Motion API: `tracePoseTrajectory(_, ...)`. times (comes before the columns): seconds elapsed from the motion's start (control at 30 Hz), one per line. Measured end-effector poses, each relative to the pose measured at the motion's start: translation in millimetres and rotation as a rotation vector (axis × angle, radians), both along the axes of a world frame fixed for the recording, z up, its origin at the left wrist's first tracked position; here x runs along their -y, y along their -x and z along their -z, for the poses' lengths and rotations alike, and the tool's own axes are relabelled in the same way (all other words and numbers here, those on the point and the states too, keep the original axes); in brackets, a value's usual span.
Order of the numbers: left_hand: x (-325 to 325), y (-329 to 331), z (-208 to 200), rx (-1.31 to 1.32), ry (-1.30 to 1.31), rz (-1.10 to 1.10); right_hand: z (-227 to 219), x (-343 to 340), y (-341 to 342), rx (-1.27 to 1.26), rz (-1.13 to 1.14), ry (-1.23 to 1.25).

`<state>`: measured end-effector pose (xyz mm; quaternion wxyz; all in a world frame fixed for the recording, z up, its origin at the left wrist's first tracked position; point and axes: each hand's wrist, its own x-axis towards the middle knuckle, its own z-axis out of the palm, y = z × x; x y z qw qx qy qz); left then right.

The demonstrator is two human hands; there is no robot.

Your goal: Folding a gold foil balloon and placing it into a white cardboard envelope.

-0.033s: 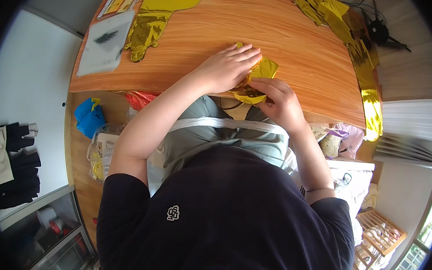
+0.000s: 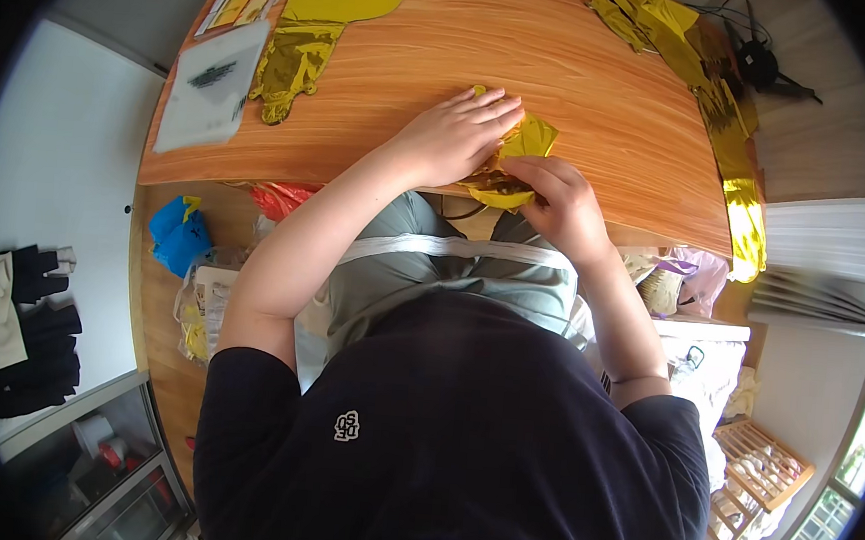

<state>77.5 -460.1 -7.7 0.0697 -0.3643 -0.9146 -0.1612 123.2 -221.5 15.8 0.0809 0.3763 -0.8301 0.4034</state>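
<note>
A crinkled piece of gold foil (image 2: 532, 137) lies at the table's near edge, in front of me. Across its left part my left hand (image 2: 451, 143) rests flat, palm down, with its fingers stretched out and hiding some of it. At the foil's right near side, my right hand (image 2: 565, 209) pinches the edge between thumb and fingers. The near flap of foil is folded up and hangs slightly at the table edge. Just where the fingertips meet is partly hidden.
On the wooden table (image 2: 437, 55), a flat gold foil shape (image 2: 302, 55) and a frosted plastic pouch (image 2: 210, 84) lie at left. More gold foil (image 2: 711, 94) runs along the right edge, beside a black stand (image 2: 758, 62). A blue bag (image 2: 179, 234) stands on the floor at left.
My right thumb and fingers have shifted slightly at the foil's near edge. My left hand stays in place.
</note>
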Motion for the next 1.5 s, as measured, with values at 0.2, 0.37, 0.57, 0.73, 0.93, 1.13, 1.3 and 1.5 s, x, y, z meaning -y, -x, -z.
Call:
tracePoseTrajectory(0.2, -3, -2, 0, -0.005, 0.014, -0.028, -10, 0, 10, -0.297, -0.044, -0.078)
tracePoseTrajectory(0.37, 2, 5, 2, 0.067, 0.016, 0.017, -1, -1, 11, -0.034, 0.006, -0.083)
tracePoseTrajectory(0.57, 16, 38, -47, 0.594, 0.189, 0.183, -6, 2, 15, -0.036, 0.027, -0.092)
tracePoseTrajectory(0.73, 23, 44, -52, 0.425, 0.279, 0.325, -11, 3, 16, -0.030, 0.016, -0.089)
tracePoseTrajectory(0.93, 33, 37, -53, 0.258, 0.366, 0.376, -16, 8, 14, 0.123, 0.074, -0.074)
tracePoseTrajectory(1.13, 44, 40, -49, 0.282, 0.310, 0.401, -17, 14, 18, 0.207, 0.106, -0.028)
tracePoseTrajectory(1.3, 45, 39, -64, 0.421, 0.343, 0.377, -22, 14, 20, 0.251, 0.099, -0.037)
tracePoseTrajectory(1.5, 40, 45, -71, 0.503, 0.428, 0.381, -26, 13, 21, 0.278, 0.041, -0.036)
